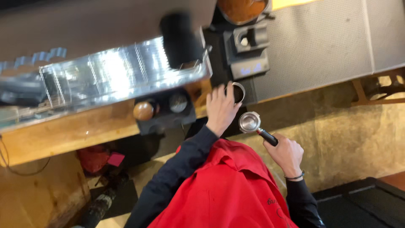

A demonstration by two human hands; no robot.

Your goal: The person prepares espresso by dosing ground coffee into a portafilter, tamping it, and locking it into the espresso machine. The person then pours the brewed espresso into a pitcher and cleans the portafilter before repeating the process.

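Observation:
My left hand (220,107) reaches forward and closes around a small metal cup (238,92) with dark grounds in it, at the edge of the wooden counter (84,128). My right hand (287,154) grips the black handle of a portafilter (255,126). Its round steel basket sits just below and right of the cup, held out over the floor. Dark sleeves and a red apron (223,190) fill the bottom middle.
A shiny espresso machine (105,76) stands on the counter at left. Beside it a black block (166,112) holds a wooden-topped tamper and a metal tool. A small scale (249,50) and a grinder sit on a dark mat behind the cup. Stone floor lies at right.

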